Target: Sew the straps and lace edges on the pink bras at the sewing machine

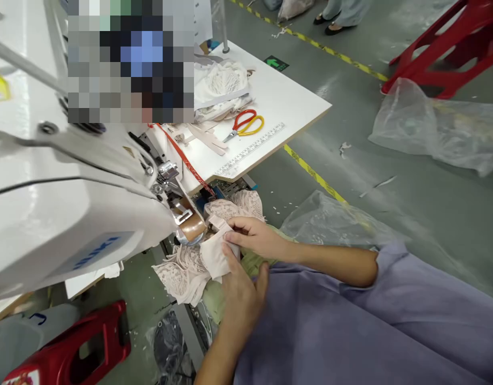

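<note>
A pale pink lace bra [185, 270] hangs across my lap, beside the bed of a sewing machine [192, 227]. My right hand [256, 237] pinches the smooth light panel of the bra between thumb and fingers. From below, my left hand [243, 291] holds the same panel by its fingertips, with the thumb standing away from it. The undersides of both hands are hidden. More lace shows behind my right hand. Green cloth [252, 262] lies under the bra, over my purple clothing [330, 321].
The white machine head [90, 230] fills the left side. Thread snips [246, 125], a clear ruler [250, 149] and a pile of white lace [226, 85] lie on the white table [298, 101]. A red stool [78, 347] stands lower left. Plastic bags [322, 224] lie on the floor.
</note>
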### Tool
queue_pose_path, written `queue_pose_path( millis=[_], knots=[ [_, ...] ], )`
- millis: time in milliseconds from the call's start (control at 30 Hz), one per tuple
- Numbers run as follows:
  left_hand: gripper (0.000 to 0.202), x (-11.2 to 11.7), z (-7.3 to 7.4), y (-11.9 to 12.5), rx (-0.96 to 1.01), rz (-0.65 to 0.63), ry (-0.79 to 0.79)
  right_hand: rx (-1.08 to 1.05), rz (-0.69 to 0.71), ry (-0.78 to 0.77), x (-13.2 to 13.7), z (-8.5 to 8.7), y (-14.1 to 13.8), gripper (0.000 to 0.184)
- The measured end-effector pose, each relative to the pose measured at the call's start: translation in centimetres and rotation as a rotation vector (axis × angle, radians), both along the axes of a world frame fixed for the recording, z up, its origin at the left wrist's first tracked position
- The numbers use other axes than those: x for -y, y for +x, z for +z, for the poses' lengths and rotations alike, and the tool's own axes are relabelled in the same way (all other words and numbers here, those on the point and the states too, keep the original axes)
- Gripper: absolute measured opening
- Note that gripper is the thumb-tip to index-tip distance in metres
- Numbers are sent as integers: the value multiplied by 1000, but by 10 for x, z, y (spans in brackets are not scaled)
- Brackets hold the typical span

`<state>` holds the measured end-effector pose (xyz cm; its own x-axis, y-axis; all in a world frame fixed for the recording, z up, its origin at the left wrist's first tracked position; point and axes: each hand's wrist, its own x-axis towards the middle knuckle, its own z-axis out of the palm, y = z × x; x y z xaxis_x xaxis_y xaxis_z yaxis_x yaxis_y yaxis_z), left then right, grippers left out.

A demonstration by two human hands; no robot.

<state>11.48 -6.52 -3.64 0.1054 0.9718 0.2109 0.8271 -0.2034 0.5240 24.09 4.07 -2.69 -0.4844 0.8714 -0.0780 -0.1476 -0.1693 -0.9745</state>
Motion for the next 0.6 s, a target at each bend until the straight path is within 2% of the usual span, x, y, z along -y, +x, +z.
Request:
queue_pose_path(
  millis=[67,133,200,267,333,400,500,600],
  knots=[
    [98,5,5,-3,206,-46,-207,-74,19,-116,2,0,8,39],
    [81,5,12,-14,392,-70,-407,-118,45,-211,2,0,16,40],
    [53,2,15,-28,452,-22,-442,-153,48,-298,0,1,24,41],
    [37,-5,10,-41,412,82,-381,-171,9,-365,-2,3,33,42],
    [36,-12,-4,-52,381,168,-358,-139,-71,-404,-4,5,47,42],
    [36,-19,-25,-60,357,198,-332,-60,-175,-417,-6,6,64,40],
    [36,-30,-56,-61,299,112,-217,58,-292,-422,-7,3,93,40],
    [43,-44,-80,-49,313,-38,-156,128,-356,-431,-4,-5,116,42]
  ],
)
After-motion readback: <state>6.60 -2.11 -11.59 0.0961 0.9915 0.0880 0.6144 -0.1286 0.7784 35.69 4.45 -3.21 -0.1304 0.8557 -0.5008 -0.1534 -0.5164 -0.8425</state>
